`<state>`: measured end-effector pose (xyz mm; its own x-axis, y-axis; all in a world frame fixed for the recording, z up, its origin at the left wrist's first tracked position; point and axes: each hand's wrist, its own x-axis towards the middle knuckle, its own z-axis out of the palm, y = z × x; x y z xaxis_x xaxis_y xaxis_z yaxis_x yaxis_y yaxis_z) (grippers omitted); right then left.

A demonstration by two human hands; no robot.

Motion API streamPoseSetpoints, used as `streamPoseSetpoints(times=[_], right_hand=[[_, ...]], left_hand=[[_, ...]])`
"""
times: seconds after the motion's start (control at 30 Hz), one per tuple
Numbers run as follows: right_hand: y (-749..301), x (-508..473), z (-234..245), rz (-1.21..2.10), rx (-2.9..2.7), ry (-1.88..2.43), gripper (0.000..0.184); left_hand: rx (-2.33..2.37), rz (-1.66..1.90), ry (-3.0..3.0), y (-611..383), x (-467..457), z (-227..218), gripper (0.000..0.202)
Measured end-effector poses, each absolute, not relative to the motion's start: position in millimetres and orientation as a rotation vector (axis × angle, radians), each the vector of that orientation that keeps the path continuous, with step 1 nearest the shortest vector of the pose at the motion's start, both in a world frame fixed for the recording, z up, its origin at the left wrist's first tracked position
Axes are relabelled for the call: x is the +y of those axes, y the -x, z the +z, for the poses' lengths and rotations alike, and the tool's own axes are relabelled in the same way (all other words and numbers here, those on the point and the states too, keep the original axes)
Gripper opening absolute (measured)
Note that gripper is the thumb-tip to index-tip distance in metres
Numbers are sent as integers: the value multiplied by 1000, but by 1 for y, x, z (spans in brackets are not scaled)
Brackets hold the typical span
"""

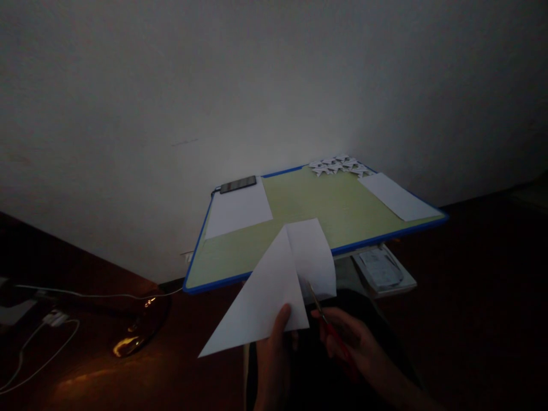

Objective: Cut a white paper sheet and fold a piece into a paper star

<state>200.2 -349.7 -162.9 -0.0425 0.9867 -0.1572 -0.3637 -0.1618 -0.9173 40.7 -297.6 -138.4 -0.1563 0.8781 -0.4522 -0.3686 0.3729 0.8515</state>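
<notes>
A white sheet of paper (265, 291), with a folded triangular part on the left and a rectangular strip on the right, is pinched in my left hand (276, 348), thumb on top. A partial gap runs up from its lower edge between the two parts. Closed around the red handles of a pair of scissors (336, 337) is my right hand (357, 342). The scissor blades point up and left at the strip, beside the gap. How far the blades are apart I cannot make out in the dim light.
A green table with a blue rim (240, 281) stands against the wall. On it lie a phone (238, 184), a white sheet (240, 211), another sheet (400, 198) and several small folded paper pieces (336, 165). A white box (385, 268) sits below the right edge; a cable (98, 292) hangs left.
</notes>
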Motion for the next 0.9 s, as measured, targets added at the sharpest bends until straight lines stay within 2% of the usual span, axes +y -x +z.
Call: streamPoseSetpoints(times=[0.1,0.27,0.4,0.63,0.9], right_hand=[[-201,-349,-166,1500,-867,1015,62],[-207,-343,-166,1542,-908,1026,69],[-209,-343,-170,1503,-962,1053,58],[-195,-341,-152,1554,-888,1119,62],[-176,-328,-158,1491,-852,1034,48]], left_hand=[[1317,1172,-465,-42,-300,-138,53],[1341,1141,-490,-41,-300,-131,48],[1338,1138,-502,-40,-301,-133,50],[1288,1150,-505,-42,-302,-138,51],[1276,1122,-555,-39,-302,-141,52]])
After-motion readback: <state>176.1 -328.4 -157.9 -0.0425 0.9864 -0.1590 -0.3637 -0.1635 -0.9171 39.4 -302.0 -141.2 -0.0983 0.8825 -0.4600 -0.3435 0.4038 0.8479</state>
